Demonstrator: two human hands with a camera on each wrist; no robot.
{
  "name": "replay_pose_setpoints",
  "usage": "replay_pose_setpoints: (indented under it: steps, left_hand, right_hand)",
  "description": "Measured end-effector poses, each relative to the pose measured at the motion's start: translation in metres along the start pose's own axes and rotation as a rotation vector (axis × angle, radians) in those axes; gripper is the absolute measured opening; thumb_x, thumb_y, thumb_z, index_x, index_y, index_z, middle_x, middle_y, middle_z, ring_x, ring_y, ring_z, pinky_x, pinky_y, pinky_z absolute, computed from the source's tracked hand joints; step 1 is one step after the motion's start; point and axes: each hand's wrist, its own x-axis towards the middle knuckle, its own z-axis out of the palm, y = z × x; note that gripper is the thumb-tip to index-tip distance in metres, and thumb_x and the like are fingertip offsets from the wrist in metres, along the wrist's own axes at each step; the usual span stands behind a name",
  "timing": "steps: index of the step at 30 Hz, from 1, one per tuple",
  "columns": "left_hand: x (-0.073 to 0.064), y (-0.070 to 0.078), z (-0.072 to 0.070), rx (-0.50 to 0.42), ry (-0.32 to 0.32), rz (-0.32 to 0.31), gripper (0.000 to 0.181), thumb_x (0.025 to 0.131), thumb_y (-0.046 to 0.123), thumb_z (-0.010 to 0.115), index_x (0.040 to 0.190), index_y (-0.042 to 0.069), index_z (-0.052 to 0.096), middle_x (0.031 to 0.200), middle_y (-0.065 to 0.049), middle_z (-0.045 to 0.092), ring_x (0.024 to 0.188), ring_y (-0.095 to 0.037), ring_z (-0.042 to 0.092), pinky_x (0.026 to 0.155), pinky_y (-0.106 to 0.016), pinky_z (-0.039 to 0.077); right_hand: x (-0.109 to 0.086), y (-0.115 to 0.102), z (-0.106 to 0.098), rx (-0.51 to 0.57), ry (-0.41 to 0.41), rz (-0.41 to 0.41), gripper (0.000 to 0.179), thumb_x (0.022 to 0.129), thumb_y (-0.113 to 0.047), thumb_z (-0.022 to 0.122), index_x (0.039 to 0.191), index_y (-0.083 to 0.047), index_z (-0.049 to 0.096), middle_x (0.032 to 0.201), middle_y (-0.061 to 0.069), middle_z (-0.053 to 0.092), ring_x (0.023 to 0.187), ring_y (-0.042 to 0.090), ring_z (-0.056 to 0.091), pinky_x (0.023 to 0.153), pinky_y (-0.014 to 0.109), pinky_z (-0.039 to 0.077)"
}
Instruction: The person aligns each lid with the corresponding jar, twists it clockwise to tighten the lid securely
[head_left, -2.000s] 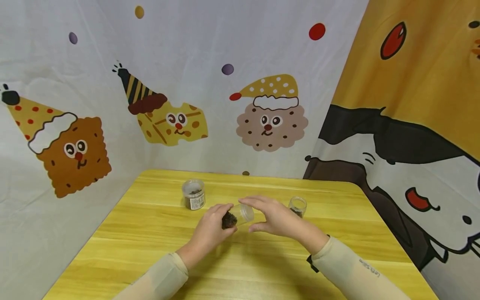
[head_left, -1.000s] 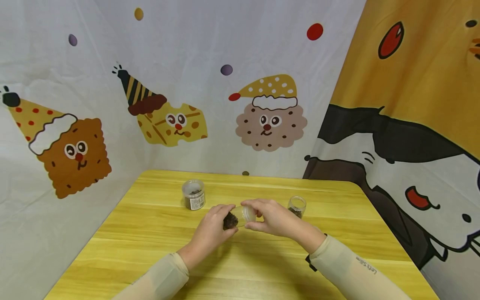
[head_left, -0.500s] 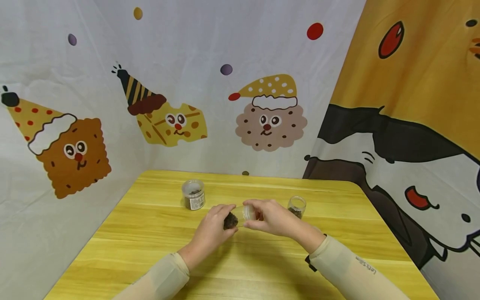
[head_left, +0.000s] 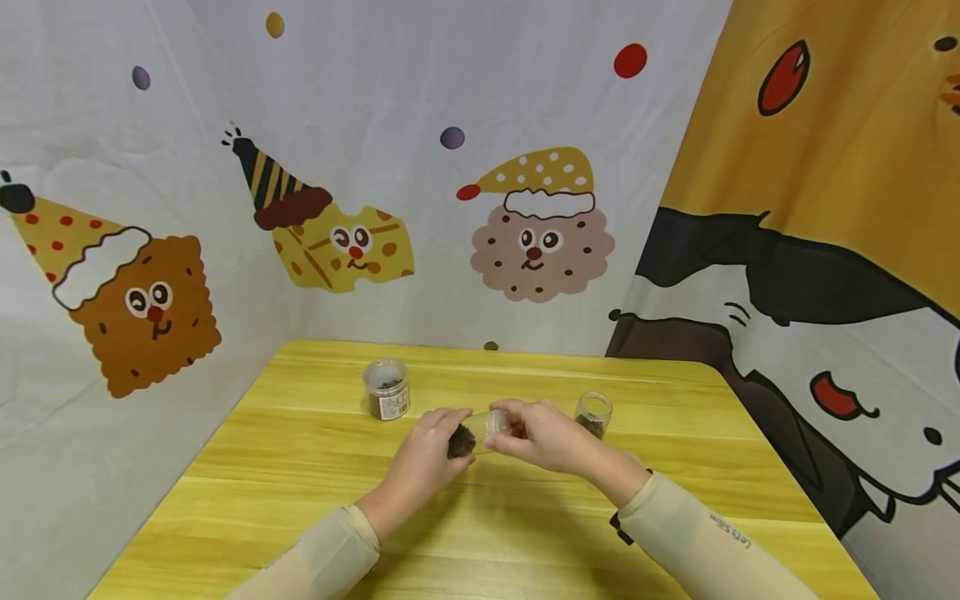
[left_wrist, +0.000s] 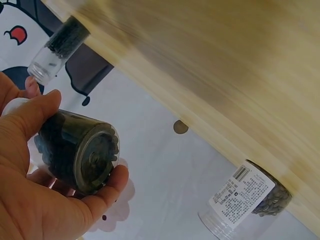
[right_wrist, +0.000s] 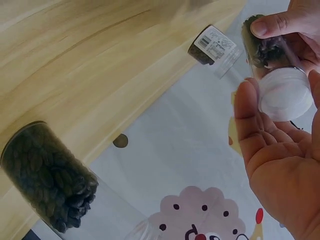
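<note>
Tilted on its side above the table, a clear plastic jar with dark, clumped contents is held between both hands. My left hand grips its base end, the thumb and fingers around the wall; the left wrist view shows the jar's round bottom. At the other end is a whitish lid. The thumb and fingers of my right hand curl around that lid. In the right wrist view, the left hand holds the jar beyond the lid.
A labelled clear jar, partly filled with dark seeds, stands on the wooden table at the back left. Another clear jar with dark seed-like pieces stands just behind the right hand. A cartoon-printed cloth hangs behind the table.
Two seconds ago the right hand's thumb was apart from the lid; its thumb and fingers have since closed around it, and its fingers shift slightly there. The left hand keeps its grip on the jar.
</note>
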Motion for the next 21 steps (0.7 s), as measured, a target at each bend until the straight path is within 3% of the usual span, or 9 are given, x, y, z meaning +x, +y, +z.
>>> replay_pose_setpoints:
  steps: [5, 9, 14, 21]
  left_hand:
    - [0.0003, -0.0004, -0.0002, -0.011, -0.027, -0.031, 0.065, 0.080, 0.022, 0.097, 0.138, 0.007, 0.069, 0.131, -0.012, 0.073, 0.120, -0.033, 0.070, 0.098, -0.045, 0.064]
    - [0.0000, -0.0003, -0.0011, -0.029, -0.039, -0.055, 0.066, 0.081, 0.023, 0.096, 0.138, 0.007, 0.069, 0.133, -0.014, 0.072, 0.122, -0.034, 0.070, 0.098, -0.047, 0.064]
    - [-0.0004, 0.0005, -0.0022, -0.039, -0.033, -0.039, 0.065, 0.081, 0.023, 0.096, 0.138, 0.006, 0.069, 0.131, -0.014, 0.072, 0.120, -0.034, 0.071, 0.096, -0.046, 0.065]
    - [-0.0009, 0.0005, -0.0015, -0.051, -0.031, -0.026, 0.066, 0.080, 0.023, 0.097, 0.137, 0.006, 0.069, 0.130, -0.014, 0.073, 0.117, -0.033, 0.071, 0.095, -0.045, 0.065]
  right_hand:
    - [-0.0043, -0.0022, -0.0042, -0.056, 0.008, 0.008, 0.091, 0.094, -0.057, 0.077, 0.165, -0.014, 0.040, 0.138, 0.009, 0.073, 0.108, 0.024, 0.077, 0.085, 0.037, 0.065]
    - [-0.0051, -0.0023, -0.0052, -0.144, 0.063, -0.125, 0.089, 0.088, -0.042, 0.089, 0.161, -0.015, 0.047, 0.157, 0.009, 0.059, 0.130, 0.029, 0.069, 0.102, 0.047, 0.062]
    - [-0.0039, -0.0005, -0.0016, -0.248, 0.122, -0.258, 0.066, 0.089, -0.026, 0.089, 0.148, -0.010, 0.062, 0.146, 0.012, 0.067, 0.128, 0.030, 0.070, 0.099, 0.039, 0.064]
    - [-0.0034, 0.0007, -0.0002, -0.212, 0.104, -0.237, 0.059, 0.095, -0.028, 0.084, 0.147, -0.007, 0.062, 0.135, 0.014, 0.073, 0.106, 0.021, 0.077, 0.083, 0.026, 0.065]
